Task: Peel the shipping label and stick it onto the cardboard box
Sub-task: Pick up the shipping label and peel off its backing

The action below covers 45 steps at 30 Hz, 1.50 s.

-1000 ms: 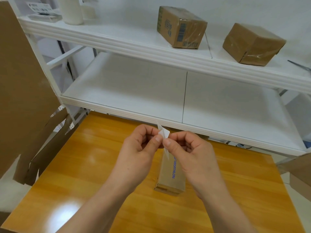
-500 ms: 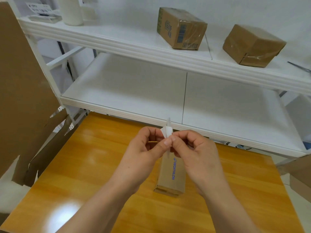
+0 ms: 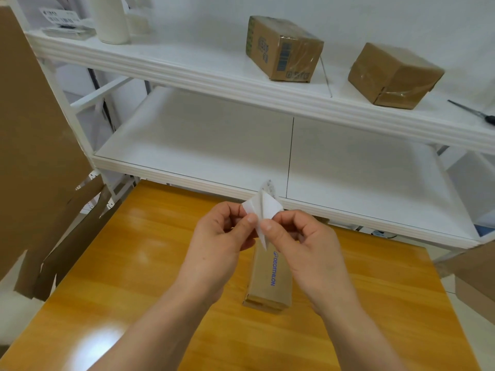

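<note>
A small white shipping label is pinched between my two hands above the table, its two layers spread apart into a V at the top. My left hand grips the left layer with thumb and forefinger. My right hand pinches the right layer the same way. Below them a narrow brown cardboard box with blue lettering lies lengthwise on the orange wooden table; its far end is hidden behind my hands.
A white shelf unit stands behind the table, with two taped brown boxes on the upper shelf, a white roll, printed sheets and scissors. Large cardboard sheets lean at the left.
The label's layers have been pulled further apart and more white shows above my fingers. Both hands have stayed above the narrow box.
</note>
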{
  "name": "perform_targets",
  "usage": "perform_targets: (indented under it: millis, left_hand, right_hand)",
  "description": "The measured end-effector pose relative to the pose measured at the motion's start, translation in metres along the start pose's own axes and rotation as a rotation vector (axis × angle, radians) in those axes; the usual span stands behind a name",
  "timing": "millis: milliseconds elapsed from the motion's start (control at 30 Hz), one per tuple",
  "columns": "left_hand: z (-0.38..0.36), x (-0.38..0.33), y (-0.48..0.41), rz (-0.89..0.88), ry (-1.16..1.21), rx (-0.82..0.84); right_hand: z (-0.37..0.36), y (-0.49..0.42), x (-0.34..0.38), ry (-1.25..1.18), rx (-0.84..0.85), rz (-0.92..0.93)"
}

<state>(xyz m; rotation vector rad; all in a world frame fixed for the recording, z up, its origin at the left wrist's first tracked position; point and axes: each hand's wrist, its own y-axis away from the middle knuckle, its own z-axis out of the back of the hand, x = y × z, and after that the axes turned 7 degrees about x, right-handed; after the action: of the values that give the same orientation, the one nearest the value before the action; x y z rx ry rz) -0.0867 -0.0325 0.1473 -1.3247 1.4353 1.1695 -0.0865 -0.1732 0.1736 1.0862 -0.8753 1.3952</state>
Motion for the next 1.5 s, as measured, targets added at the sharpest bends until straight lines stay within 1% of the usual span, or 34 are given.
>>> perform_targets:
  millis: [100, 167, 300, 433, 500, 800, 933, 1033, 1167, 1233, 1367, 1500]
  left_hand:
    - [0.0008, -0.0007, 0.0017, 0.005, 0.033, 0.011]
    - [0.0015, -0.0011, 0.0030, 0.010, 0.033, 0.024]
    - [0.0041, -0.0022, 0.0039, 0.048, 0.060, 0.040]
    - [0.0065, -0.0045, 0.0047, 0.107, 0.105, 0.065]
    - [0.0072, -0.0052, 0.0053, 0.135, 0.114, 0.064]
    - [0.0061, -0.0074, 0.0059, 0.149, 0.165, 0.030]
    - [0.0060, -0.0052, 0.0054, 0.116, 0.239, 0.074]
    - [0.0066, -0.0046, 0.0060, 0.096, 0.161, 0.088]
    - [0.0073, -0.0033, 0.0057, 0.092, 0.060, 0.032]
    - [0.0069, -0.0037, 0.0060, 0.090, 0.048, 0.014]
    - [0.0039, -0.0058, 0.0080, 0.076, 0.076, 0.036]
    - [0.0005, -0.0071, 0.0076, 0.050, 0.073, 0.011]
  right_hand:
    - [-0.0006, 0.0018, -0.0009, 0.077, 0.017, -0.010]
    - [-0.0006, 0.0022, -0.0014, 0.074, 0.003, -0.010]
    - [0.0009, 0.0018, -0.0016, 0.003, -0.018, -0.037]
    - [0.0024, 0.0018, -0.0002, -0.184, -0.016, -0.096]
    - [0.0030, 0.0022, 0.0002, -0.222, -0.002, -0.108]
    - [0.0029, 0.0021, 0.0001, -0.228, 0.012, -0.098]
    - [0.0025, 0.0027, 0.0011, -0.214, 0.028, -0.089]
    - [0.0021, 0.0024, 0.0019, -0.214, 0.026, -0.085]
    - [0.0014, 0.0019, 0.0013, -0.239, 0.022, -0.082]
    - [0.0003, 0.0019, 0.0022, -0.238, 0.028, -0.074]
    - [-0.0017, 0.0032, 0.0031, -0.206, 0.050, -0.049]
    - [-0.0019, 0.0056, 0.0073, -0.178, 0.096, 0.013]
